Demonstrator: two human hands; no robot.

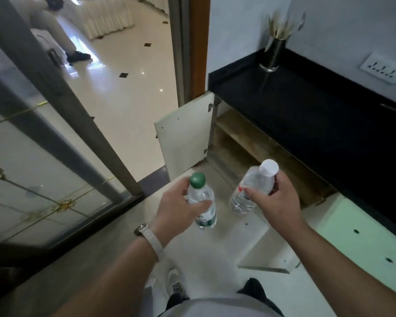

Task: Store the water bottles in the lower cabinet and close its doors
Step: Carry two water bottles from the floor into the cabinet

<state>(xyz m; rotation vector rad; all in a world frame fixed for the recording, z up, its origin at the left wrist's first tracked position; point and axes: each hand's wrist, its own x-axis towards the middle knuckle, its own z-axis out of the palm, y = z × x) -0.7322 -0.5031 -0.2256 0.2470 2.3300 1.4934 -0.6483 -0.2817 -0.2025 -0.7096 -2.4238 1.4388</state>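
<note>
Water bottles, two of them, are both in your hands, held in the air above the floor, in front of the lower cabinet (249, 143). Your left hand (181, 207) has its fingers (201, 204) clamped round the green-capped bottle (206, 211) just under the cap. Your right hand (277, 202) wraps the shoulder of the white-capped bottle (254, 184), which tilts cap-first toward the cabinet. The one cabinet has its pale left door (185, 136) swung wide and shows a wooden shelf inside; another pale door panel (361, 227) stands open at your right. Above runs a black bench (306, 106) carrying one metal holder (272, 56) of sticks, with one wall socket (383, 68) behind. Glossy cream floor tiles (128, 92) spread leftward past a glass door (44, 168).
</note>
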